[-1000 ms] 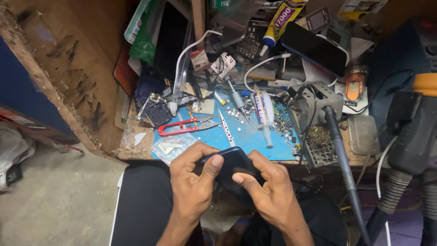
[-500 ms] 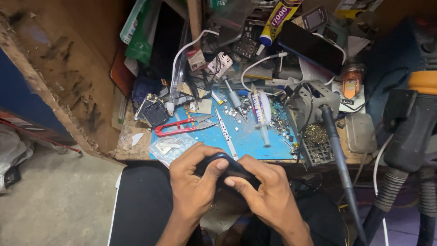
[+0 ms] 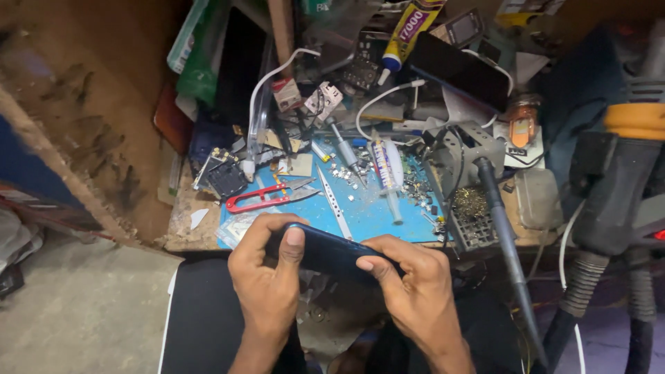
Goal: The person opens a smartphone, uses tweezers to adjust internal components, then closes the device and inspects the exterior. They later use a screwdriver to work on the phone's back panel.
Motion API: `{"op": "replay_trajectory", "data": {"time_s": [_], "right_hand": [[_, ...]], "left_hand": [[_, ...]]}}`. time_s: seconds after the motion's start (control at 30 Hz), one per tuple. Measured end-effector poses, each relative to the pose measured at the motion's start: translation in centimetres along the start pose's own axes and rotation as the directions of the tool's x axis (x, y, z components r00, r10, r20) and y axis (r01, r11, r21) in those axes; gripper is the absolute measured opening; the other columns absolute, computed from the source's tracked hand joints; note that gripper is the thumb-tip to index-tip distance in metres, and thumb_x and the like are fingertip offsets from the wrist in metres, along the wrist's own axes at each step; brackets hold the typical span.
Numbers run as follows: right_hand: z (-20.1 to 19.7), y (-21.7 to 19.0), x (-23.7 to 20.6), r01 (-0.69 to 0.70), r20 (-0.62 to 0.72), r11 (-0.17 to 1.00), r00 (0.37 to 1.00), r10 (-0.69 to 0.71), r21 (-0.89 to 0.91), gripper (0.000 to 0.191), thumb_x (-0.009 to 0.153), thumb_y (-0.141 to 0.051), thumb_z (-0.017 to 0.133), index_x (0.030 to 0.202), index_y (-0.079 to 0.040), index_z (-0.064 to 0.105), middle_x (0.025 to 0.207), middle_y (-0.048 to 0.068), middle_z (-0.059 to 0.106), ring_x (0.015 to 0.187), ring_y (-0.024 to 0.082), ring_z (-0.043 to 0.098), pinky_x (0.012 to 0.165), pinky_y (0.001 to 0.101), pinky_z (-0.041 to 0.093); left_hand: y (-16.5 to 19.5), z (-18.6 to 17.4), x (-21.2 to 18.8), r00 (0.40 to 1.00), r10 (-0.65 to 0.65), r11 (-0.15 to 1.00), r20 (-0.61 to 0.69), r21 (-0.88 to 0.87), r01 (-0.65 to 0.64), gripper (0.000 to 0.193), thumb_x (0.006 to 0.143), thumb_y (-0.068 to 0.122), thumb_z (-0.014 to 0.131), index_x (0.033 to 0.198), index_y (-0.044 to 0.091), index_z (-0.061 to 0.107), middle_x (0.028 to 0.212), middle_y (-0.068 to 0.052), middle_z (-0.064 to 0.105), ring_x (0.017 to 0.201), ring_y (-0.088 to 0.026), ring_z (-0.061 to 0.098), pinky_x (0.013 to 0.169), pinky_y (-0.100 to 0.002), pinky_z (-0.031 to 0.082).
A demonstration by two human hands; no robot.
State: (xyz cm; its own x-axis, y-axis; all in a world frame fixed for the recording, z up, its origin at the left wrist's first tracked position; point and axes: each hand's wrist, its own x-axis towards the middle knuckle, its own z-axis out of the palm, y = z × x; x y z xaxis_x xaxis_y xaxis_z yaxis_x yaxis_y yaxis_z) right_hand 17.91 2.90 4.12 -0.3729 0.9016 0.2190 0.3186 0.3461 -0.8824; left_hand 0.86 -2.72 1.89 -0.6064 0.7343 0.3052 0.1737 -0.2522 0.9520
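Phone: a dark blue phone (image 3: 325, 251) is held over the lap, just near of the surface's near edge, tilted with its long side running left to right.
Left hand: the left hand (image 3: 267, 284) grips the phone's left end, thumb pressed on top, fingers curled around the far edge.
Right hand: the right hand (image 3: 415, 287) clasps the phone's right end, thumb lying along the near edge, fingers wrapped beneath.
Surface: a cluttered wooden surface (image 3: 183, 232) carries a blue mat (image 3: 367, 215) just far of the hands.
On the mat: red-handled snips (image 3: 267, 197) lie at the left, metal tweezers (image 3: 334, 202) in the middle, a syringe (image 3: 388, 173) to the right, small screws scattered about.
Right side: a soldering iron (image 3: 502, 228) leans in its stand.
Far side: a yellow glue tube (image 3: 409, 28) and a black phone (image 3: 460, 69) lie among white cables.
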Motion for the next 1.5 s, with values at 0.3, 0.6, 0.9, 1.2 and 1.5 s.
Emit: {"op": "replay_trajectory", "data": {"time_s": [0.3,0.6,0.9,1.2,1.5], "right_hand": [[-0.1,-0.5,-0.1,0.055,-0.015,0.996,0.998,-0.057,-0.069,0.016,0.085,-0.014,0.076,0.093,0.000,0.075,0.078,0.008,0.078,0.066,0.016,0.075,0.061,0.0279,0.055],[-0.9,1.3,0.4,-0.129,0.052,0.894,0.992,0.118,0.429,0.037,0.089,-0.021,0.072,0.118,0.001,0.067,0.105,0.007,0.077,0.099,0.012,0.070,0.090,0.0278,0.054],[1.9,4.5,-0.4,-0.069,-0.058,0.782,0.989,0.134,0.620,0.046,0.101,-0.035,0.065,0.120,0.007,0.068,0.097,0.003,0.070,0.087,0.008,0.057,0.082,0.0239,0.047],[-0.7,3.3,-0.1,-0.134,0.040,0.918,0.991,0.128,0.373,0.047,0.095,-0.040,0.064,0.117,0.002,0.070,0.093,0.002,0.073,0.081,0.008,0.058,0.072,0.0227,0.047],[-2.0,3.5,-0.3,-0.113,0.121,0.959,0.989,0.084,0.261,0.036,0.095,-0.034,0.069,0.099,0.001,0.072,0.080,0.000,0.070,0.076,0.007,0.059,0.070,0.0254,0.049]], "left_hand": [[0.7,0.5,-0.2,0.992,-0.098,0.984,0.085,0.158,0.083,0.029,0.078,0.020,0.086,0.095,0.004,0.069,0.074,-0.002,0.072,0.067,-0.009,0.068,0.061,-0.023,0.053],[-2.7,-0.8,0.1,0.997,0.031,0.998,-0.066,-0.061,-0.035,0.032,0.085,0.024,0.084,0.096,0.004,0.062,0.092,-0.002,0.066,0.083,-0.008,0.059,0.076,-0.023,0.048],[-2.3,-0.8,0.4,0.990,-0.076,0.972,-0.123,-0.230,0.046,0.027,0.097,0.021,0.073,0.110,0.001,0.061,0.095,-0.010,0.064,0.083,-0.015,0.056,0.075,-0.029,0.043],[-0.4,-0.7,0.5,0.998,0.026,0.997,0.062,0.066,-0.030,0.019,0.100,0.018,0.064,0.107,0.002,0.073,0.091,-0.008,0.076,0.084,-0.016,0.073,0.072,-0.030,0.059],[1.2,-0.7,1.2,0.865,0.051,0.969,0.499,0.187,-0.164,0.025,0.080,0.018,0.081,0.101,0.004,0.078,0.077,-0.011,0.074,0.065,-0.022,0.071,0.058,-0.032,0.052]]}}
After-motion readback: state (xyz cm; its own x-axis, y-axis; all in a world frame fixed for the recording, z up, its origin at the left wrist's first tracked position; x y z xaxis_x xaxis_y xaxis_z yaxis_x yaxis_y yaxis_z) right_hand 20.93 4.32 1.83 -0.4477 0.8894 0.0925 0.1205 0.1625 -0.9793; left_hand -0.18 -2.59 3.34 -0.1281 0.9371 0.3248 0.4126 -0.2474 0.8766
